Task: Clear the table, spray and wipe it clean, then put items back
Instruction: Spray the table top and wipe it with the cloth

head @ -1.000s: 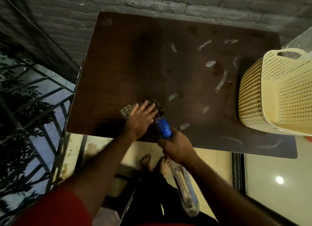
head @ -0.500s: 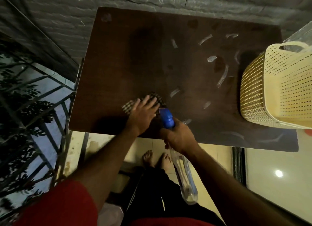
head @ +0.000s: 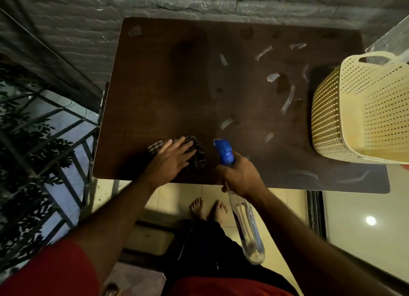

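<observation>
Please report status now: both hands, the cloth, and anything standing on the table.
Left hand flat on checked cloth, near edge of table. Right hand grips spray bottle. Cream basket at the right edge.

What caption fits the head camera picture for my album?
Left hand presses a checkered cloth on the brown table; right hand grips a spray bottle.

The table [head: 177, 79] is open across its left, middle and far parts. A basket [head: 363, 110] blocks the right edge, overhanging it. Near the front edge, the left hand [head: 170, 160] lies flat on a cloth [head: 198, 153]; just beside it the right hand [head: 241, 174] grips a bottle [head: 245, 220]. A wall [head: 199, 3] closes off the far side, with a railing [head: 44, 130] to the left.
</observation>
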`<action>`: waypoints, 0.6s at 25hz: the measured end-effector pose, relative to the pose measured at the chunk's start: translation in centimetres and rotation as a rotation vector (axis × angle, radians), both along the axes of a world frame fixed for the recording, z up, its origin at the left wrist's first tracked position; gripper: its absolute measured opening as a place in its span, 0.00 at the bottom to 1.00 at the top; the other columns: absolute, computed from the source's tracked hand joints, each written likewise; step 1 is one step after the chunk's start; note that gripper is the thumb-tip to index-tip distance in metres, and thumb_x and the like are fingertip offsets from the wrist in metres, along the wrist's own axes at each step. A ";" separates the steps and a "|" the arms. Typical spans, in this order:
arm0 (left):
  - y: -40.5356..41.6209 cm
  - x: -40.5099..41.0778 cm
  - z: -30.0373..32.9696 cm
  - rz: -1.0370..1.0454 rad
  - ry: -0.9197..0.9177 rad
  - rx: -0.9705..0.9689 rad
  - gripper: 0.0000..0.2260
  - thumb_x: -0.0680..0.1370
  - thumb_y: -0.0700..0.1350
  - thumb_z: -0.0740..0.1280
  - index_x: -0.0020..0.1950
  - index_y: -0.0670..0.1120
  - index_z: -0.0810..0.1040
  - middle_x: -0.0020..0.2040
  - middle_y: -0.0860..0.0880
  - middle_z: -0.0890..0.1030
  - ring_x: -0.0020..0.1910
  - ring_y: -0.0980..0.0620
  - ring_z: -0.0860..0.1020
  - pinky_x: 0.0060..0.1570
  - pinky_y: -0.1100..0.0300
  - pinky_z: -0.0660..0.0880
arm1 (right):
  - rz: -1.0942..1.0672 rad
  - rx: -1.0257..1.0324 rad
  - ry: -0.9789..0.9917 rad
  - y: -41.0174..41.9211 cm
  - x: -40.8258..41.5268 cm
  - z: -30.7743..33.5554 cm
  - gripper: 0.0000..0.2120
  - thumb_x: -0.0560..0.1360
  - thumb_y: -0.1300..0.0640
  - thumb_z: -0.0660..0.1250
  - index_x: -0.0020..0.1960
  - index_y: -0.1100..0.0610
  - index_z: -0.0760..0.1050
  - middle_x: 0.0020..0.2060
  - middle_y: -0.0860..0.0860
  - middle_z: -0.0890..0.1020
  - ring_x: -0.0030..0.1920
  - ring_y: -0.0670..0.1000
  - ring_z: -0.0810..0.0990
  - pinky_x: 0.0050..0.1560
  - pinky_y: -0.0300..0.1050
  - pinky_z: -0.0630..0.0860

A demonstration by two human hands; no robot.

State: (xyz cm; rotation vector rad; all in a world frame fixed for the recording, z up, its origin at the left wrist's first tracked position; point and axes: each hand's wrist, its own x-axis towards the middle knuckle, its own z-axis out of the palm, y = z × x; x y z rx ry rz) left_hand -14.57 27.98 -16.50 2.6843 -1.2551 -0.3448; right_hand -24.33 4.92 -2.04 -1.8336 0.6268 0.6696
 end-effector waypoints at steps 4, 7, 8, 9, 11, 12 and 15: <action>-5.4 2.4 0.7 0.202 -0.007 0.087 0.20 0.81 0.50 0.60 0.74 0.53 0.66 0.77 0.52 0.61 0.77 0.49 0.54 0.73 0.48 0.50 | -0.012 -0.009 0.005 0.0 0.3 -0.5 0.15 0.75 0.52 0.68 0.60 0.52 0.73 0.43 0.56 0.85 0.33 0.53 0.84 0.41 0.52 0.85; -6.5 -0.2 0.9 0.115 -0.046 0.160 0.22 0.81 0.51 0.59 0.75 0.53 0.64 0.78 0.51 0.59 0.77 0.46 0.54 0.73 0.45 0.52 | 0.006 -0.053 -0.041 0.8 1.0 -0.4 0.16 0.71 0.47 0.67 0.57 0.51 0.74 0.38 0.54 0.86 0.32 0.52 0.85 0.44 0.54 0.85; -5.4 -1.9 0.6 0.020 -0.060 0.129 0.21 0.79 0.50 0.61 0.73 0.54 0.67 0.76 0.50 0.62 0.76 0.45 0.57 0.72 0.45 0.54 | 0.009 -0.048 -0.048 0.9 1.3 -0.3 0.17 0.70 0.45 0.67 0.56 0.50 0.74 0.38 0.53 0.86 0.33 0.52 0.85 0.45 0.55 0.84; -3.7 -3.7 0.4 -0.078 -0.031 0.104 0.20 0.78 0.50 0.61 0.71 0.54 0.69 0.75 0.50 0.65 0.75 0.45 0.59 0.72 0.45 0.56 | 0.005 -0.037 -0.039 0.9 1.5 -0.1 0.18 0.69 0.44 0.67 0.56 0.49 0.74 0.40 0.53 0.86 0.35 0.52 0.85 0.46 0.56 0.84; -0.1 -4.6 -0.4 -0.182 -0.020 0.049 0.20 0.77 0.51 0.58 0.69 0.54 0.70 0.74 0.50 0.67 0.74 0.46 0.61 0.71 0.47 0.56 | -0.011 -0.015 -0.018 0.7 1.6 0.0 0.19 0.68 0.44 0.67 0.57 0.49 0.74 0.41 0.54 0.86 0.37 0.54 0.85 0.47 0.58 0.84; 1.0 -3.5 -0.7 -0.166 -0.032 0.023 0.20 0.77 0.51 0.56 0.70 0.54 0.70 0.74 0.50 0.67 0.74 0.46 0.61 0.71 0.47 0.56 | -0.013 -0.019 -0.012 0.6 1.5 0.1 0.19 0.68 0.45 0.67 0.57 0.49 0.73 0.41 0.54 0.86 0.37 0.54 0.85 0.46 0.58 0.84; 0.6 3.0 -0.3 0.109 -0.020 -0.011 0.19 0.79 0.49 0.59 0.69 0.52 0.72 0.73 0.50 0.68 0.74 0.47 0.61 0.70 0.46 0.57 | -0.023 -0.079 0.003 0.3 1.3 0.3 0.19 0.67 0.44 0.67 0.56 0.49 0.74 0.38 0.53 0.85 0.35 0.53 0.85 0.47 0.58 0.84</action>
